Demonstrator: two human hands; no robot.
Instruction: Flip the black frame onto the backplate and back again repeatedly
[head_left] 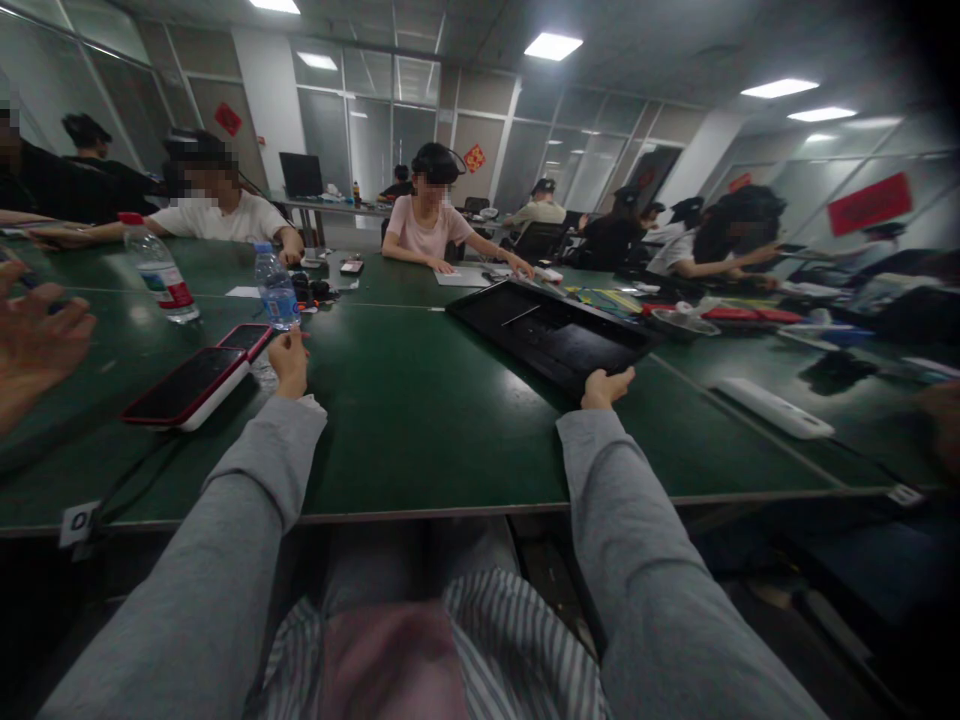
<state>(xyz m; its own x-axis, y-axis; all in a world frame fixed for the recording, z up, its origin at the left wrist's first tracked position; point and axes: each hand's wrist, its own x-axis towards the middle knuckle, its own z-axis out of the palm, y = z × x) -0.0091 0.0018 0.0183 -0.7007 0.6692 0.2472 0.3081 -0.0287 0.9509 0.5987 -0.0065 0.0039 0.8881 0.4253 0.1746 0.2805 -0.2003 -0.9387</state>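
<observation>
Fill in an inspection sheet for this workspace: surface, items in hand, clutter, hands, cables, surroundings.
Surface: green tabletop, glossy, with visible seams.
Items in hand: black tray-like panel, gripped at its near right end; whether it lies flat is unclear.
Clutter: blue-capped bottle, red-capped bottle and red-edged device on the left; white bar on the right.
Hands: right hand holds the panel; left hand is by the blue-capped bottle, contact unclear.
Cables: left cable near a white tag; right cable at the white bar.
Surroundings: co-workers seated around; another person's hand at the left edge.
</observation>
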